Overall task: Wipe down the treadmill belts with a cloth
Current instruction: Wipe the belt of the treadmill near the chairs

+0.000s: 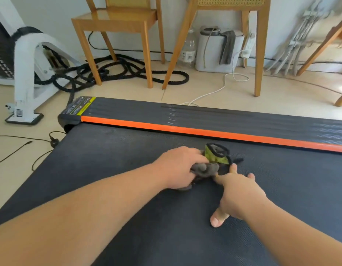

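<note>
A dark textured treadmill belt (128, 169) fills the lower part of the head view. On it lies a bunched cloth (214, 160), grey with a green patch and black edging. My left hand (177, 166) grips the grey end of the cloth, fingers curled round it. My right hand (241, 191) lies just right of the cloth, fingers stretched forward with the tips touching its dark edge, thumb pressed on the belt.
An orange stripe (204, 131) and a ribbed dark side rail (204, 116) border the belt's far side. Beyond stand wooden chairs (116, 22), a coiled black rope (118, 72), a white appliance (218, 50), a plastic bottle (188, 48) and loose cables on the tiled floor.
</note>
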A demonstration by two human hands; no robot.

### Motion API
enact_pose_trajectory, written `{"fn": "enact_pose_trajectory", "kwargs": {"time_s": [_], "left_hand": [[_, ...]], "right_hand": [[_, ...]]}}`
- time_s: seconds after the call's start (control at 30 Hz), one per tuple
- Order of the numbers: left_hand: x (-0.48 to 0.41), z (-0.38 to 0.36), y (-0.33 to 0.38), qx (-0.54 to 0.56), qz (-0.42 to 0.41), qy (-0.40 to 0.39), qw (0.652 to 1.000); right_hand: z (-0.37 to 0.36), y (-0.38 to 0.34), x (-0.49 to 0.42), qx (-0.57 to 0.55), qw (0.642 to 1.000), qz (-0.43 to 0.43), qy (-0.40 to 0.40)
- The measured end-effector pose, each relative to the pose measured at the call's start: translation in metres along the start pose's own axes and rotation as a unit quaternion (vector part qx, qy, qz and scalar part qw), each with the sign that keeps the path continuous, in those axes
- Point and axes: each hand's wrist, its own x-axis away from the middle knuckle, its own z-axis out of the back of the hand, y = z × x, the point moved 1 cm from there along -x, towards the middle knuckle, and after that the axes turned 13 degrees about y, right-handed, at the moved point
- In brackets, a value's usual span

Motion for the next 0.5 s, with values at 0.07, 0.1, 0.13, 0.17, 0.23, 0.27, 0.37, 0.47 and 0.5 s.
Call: {"fn": "enact_pose_trajectory", "kwargs": {"time_s": [0.07, 0.1, 0.13, 0.17, 0.23, 0.27, 0.37, 0.47, 0.5], "left_hand": [[-0.006, 0.013, -0.030, -0.127, 0.083, 0.021, 0.988], [-0.008, 0.018, -0.040, -0.168, 0.142, 0.045, 0.974], [-0.009, 0.020, -0.042, -0.181, 0.194, 0.069, 0.962], [-0.011, 0.017, -0.036, -0.165, 0.228, 0.089, 0.955], [-0.014, 0.006, -0.007, -0.082, 0.235, 0.104, 0.963], [-0.010, -0.001, 0.009, -0.050, 0.199, 0.099, 0.974], [0.018, -0.008, 0.031, -0.030, 0.037, 0.048, 0.998], [0.015, 0.007, -0.013, -0.135, 0.004, 0.043, 0.990], [0.010, 0.014, -0.031, -0.172, 0.051, 0.048, 0.983]], "right_hand": [[0.000, 0.000, 0.000, -0.002, 1.000, -0.002, -0.002], [-0.001, 0.000, 0.000, -0.003, 1.000, -0.003, -0.003], [-0.001, -0.001, -0.001, -0.005, 1.000, -0.004, -0.004], [0.000, -0.001, -0.002, -0.005, 1.000, -0.005, -0.005], [0.002, -0.001, -0.001, -0.005, 1.000, -0.006, 0.002], [0.003, -0.001, -0.001, -0.008, 1.000, -0.010, 0.004], [0.003, -0.001, 0.001, -0.001, 1.000, -0.009, 0.000], [0.002, -0.001, 0.000, -0.004, 1.000, -0.007, -0.011], [0.002, -0.001, 0.000, -0.006, 1.000, -0.009, -0.012]]}}
